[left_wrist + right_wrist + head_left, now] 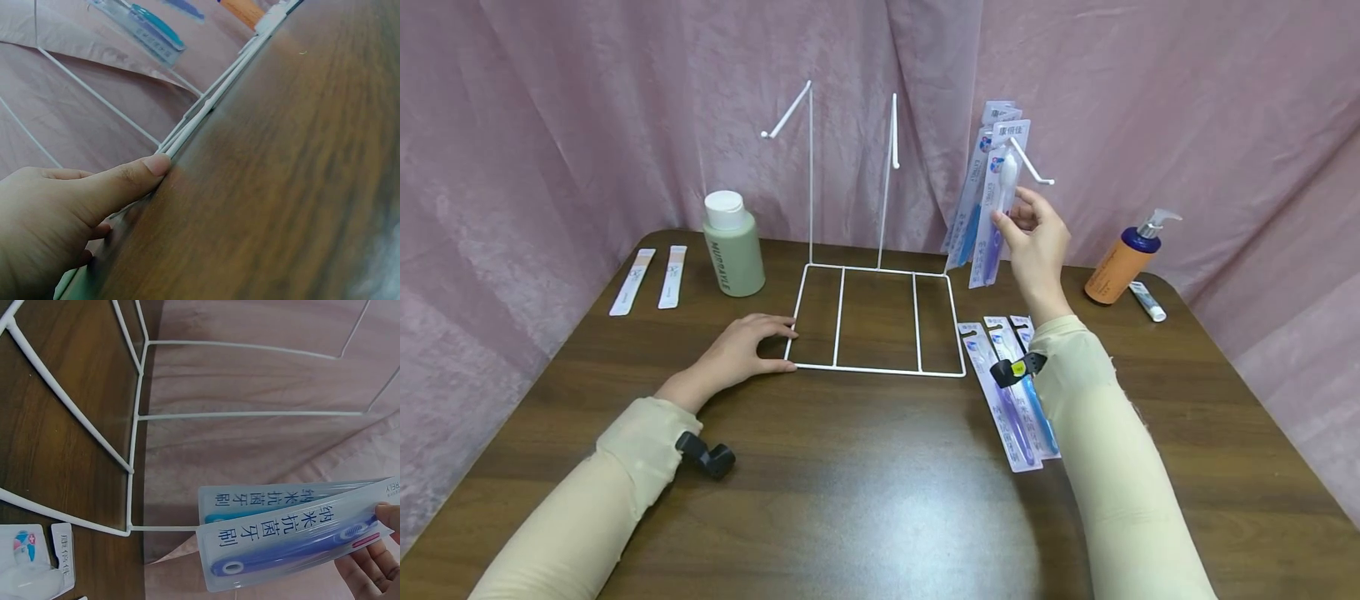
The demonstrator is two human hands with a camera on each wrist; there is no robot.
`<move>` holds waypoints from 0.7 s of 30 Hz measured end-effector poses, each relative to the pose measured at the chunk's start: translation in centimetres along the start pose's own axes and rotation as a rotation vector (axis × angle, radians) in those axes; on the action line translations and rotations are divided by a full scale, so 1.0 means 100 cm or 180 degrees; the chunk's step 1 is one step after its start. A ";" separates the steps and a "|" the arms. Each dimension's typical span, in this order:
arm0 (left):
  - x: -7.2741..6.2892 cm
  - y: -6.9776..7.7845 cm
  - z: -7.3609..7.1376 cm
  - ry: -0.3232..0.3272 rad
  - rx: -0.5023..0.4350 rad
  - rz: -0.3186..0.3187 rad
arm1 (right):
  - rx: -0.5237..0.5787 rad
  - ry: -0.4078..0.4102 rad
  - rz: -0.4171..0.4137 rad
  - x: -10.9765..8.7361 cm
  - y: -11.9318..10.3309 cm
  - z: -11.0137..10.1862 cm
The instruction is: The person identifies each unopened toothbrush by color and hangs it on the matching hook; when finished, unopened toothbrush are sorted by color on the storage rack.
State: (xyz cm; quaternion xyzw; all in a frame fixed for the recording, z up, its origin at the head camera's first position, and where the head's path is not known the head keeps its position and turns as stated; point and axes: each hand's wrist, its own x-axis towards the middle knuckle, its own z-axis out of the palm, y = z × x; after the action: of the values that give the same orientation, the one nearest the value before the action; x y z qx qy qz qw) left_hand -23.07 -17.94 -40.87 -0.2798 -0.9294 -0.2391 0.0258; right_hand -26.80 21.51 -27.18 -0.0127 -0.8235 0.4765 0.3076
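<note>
My right hand [1037, 242] pinches a packaged toothbrush [987, 254] with a purple handle by its side edge. The white right hook [1032, 164] comes out through the top of that pack's card. Behind it, more packs with blue handles [967, 221] hang on the same hook. In the right wrist view, the thumb and fingers hold the toothbrush pack [269, 540] from both faces. My left hand [737, 348] rests at the front left corner of the white wire rack [880, 369], thumb on the front bar and extended fingers on the left bar.
Several toothbrush packs [1003, 400] lie right of the rack, partly under my right forearm. The rack's left hook [790, 110] and middle hook [895, 133] are bare. A green bottle [735, 254], two sachets [634, 282], an orange pump bottle [1120, 265] and a small tube [1147, 302] stand or lie around.
</note>
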 end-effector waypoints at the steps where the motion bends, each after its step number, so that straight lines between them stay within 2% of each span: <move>1: 0.000 0.000 0.000 0.0000 0.0000 -0.0001 | 0.0000 -0.0005 0.0016 0.002 0.000 0.001; 12: -0.001 0.003 -0.001 -0.0014 -0.0048 -0.0025 | 0.0132 0.0012 0.0031 0.012 0.002 0.011; 17: -0.001 0.004 -0.002 -0.0038 -0.0037 -0.0044 | 0.0140 -0.0122 0.0044 0.014 0.004 0.010; 21: -0.001 0.003 -0.003 -0.0050 -0.0039 -0.0060 | 0.0004 -0.0250 -0.0003 0.014 0.004 0.005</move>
State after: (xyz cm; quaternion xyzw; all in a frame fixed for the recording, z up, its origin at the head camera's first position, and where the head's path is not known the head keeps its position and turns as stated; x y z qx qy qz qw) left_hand -22.84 -17.92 -40.48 -0.2730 -0.9307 -0.2428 0.0146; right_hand -28.31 21.77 -27.04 0.0067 -0.8347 0.4770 0.2753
